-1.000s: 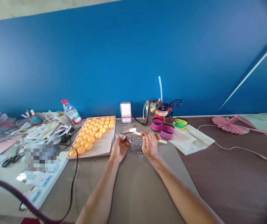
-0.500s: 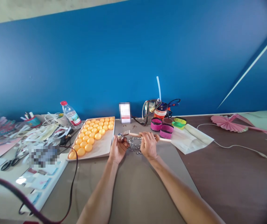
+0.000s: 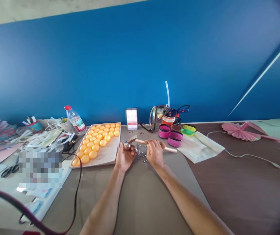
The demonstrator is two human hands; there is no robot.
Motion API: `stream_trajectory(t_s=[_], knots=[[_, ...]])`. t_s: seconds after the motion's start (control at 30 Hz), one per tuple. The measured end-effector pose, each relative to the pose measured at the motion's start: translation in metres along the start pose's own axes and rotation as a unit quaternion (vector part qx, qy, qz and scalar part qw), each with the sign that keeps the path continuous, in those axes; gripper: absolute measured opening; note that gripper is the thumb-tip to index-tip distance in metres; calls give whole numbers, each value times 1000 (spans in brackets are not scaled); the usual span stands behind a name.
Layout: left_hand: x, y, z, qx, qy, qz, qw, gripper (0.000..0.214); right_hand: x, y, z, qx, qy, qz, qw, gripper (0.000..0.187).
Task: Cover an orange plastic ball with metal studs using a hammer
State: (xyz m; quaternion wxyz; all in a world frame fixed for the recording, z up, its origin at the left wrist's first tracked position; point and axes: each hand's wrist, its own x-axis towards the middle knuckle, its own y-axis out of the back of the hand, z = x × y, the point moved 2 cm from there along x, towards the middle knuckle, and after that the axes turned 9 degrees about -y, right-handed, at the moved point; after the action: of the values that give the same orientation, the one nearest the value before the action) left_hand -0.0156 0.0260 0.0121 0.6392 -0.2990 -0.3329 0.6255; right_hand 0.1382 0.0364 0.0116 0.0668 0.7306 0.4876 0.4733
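My left hand (image 3: pixel 124 160) is closed around a shiny silver ball (image 3: pixel 127 145), holding it up at the fingertips. My right hand (image 3: pixel 155 152) grips the pale handle of a knife (image 3: pixel 141 141), whose flat blade points left and meets the top of the ball. Whether the blade presses into it or only touches it, I cannot tell. Small silver beads (image 3: pixel 141 152) lie scattered on the grey mat (image 3: pixel 149 195) between my hands. A pale rod (image 3: pixel 170 149) lies just right of my right hand.
Left of my hands is a white tray (image 3: pixel 110 158) of orange balls. Behind it stands a bottle (image 3: pixel 76 121). Magenta bands (image 3: pixel 174 139), white sheets (image 3: pixel 201 148) and a jar with cords (image 3: pixel 169 118) are to the right. A dark cable (image 3: pixel 77 192) loops at the left; scissors (image 3: pixel 9 171) lie beyond.
The knife's blade has tilted and come down onto the silver ball, which has turned slightly in my left hand. My right hand has shifted a little left.
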Motion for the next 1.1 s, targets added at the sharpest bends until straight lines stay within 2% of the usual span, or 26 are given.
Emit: stream_trajectory(t_s=[0.07,0.17,0.33,0.4,0.6,0.77,0.93,1.1], knots=[[0,0,1,2,-4,-1,1000,35,0,-1,1,4,4,14,1000,24],[0,2,1,6,-21,0,1000,22,1,2,3,15,-1,57,998,23],[3,9,-1,48,-84,13,995,41,2,7,5,28,-3,83,996,23],[5,11,-1,64,-105,19,992,40,2,6,4,31,2,80,996,23],[9,15,-1,112,-127,47,984,39,0,0,1,21,20,20,999,21],[8,12,-2,125,-146,49,980,43,2,3,2,38,7,59,997,23],[6,7,-3,148,-143,55,977,45,0,0,1,25,26,27,999,21],[6,7,-3,125,-134,56,981,49,1,1,4,43,6,68,997,22]])
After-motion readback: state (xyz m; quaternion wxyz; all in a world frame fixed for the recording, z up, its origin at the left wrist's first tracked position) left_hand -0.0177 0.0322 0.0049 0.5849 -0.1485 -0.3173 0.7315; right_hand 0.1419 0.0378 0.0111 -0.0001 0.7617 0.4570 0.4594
